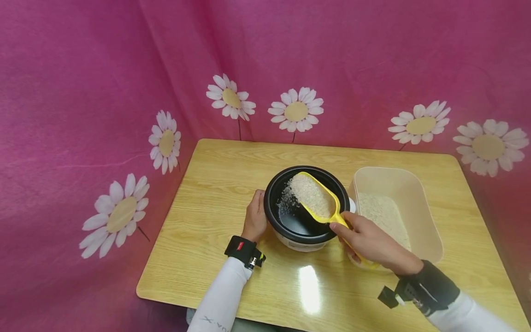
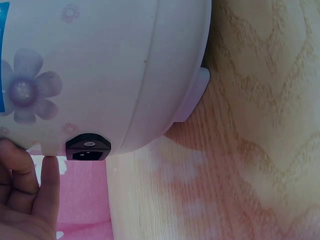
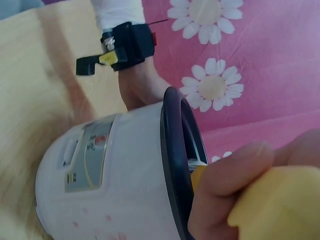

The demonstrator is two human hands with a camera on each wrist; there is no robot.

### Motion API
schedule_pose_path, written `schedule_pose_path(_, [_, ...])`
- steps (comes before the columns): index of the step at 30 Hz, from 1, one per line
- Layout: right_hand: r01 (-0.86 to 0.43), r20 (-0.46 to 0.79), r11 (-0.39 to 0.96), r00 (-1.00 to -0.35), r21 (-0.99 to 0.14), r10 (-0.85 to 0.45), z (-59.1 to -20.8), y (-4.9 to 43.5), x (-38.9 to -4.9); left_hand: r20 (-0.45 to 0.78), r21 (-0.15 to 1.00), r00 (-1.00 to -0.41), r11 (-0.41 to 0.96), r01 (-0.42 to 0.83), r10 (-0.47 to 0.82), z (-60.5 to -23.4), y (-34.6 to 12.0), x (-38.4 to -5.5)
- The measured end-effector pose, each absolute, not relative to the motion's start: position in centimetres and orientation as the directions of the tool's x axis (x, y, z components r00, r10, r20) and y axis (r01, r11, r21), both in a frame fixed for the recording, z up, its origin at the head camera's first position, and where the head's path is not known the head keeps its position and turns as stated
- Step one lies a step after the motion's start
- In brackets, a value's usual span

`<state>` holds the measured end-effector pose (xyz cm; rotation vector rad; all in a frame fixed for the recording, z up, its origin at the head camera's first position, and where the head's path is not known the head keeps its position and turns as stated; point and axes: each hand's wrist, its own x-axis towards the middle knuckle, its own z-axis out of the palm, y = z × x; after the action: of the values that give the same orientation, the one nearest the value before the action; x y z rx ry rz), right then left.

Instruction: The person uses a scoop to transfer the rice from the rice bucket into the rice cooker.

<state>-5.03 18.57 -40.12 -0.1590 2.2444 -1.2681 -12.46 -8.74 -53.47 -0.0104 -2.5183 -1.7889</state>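
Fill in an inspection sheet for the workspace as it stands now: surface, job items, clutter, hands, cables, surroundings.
Surface: wooden table, glare near the front edge.
Cooker: upright, open on top, black pot inside.
Scoop: yellow, over the pot, loaded with rice; grains spread off its tip into the pot.
Bin: beige, right of the cooker, rice inside.
Clutter: nothing seen.
Left hand: holds the cooker's side.
Right hand: grips the scoop's handle.
Cables: nothing seen; the cooker's socket shows no plug in it.
Surroundings: pink cloth with white daisies behind the table.
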Motion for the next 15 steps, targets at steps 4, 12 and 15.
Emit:
schedule_pose_path(4, [0.107,-0.388,0.631,-0.862,-0.769,-0.326,-40.00,18.78,-5.24,0.058,0.942,-0.998,0.333,0.046,-0.025,-53.53,-8.72,-12.44])
schedule_pose_path(12, [-0.007,-0.315,0.756,-0.906,-0.654,-0.281,-39.46,19.00,-5.65,0.058,0.943,-0.998,0.330,0.047,-0.021,-53.62,-8.82,-12.44])
schedule_pose_path(15, [-0.120,-0.209,0.797,-0.932,-0.591,-0.295,-39.55,18.98,-5.76,0.054,0.944,-0.998,0.328,0.044,-0.023,-53.55,-8.81,-12.41])
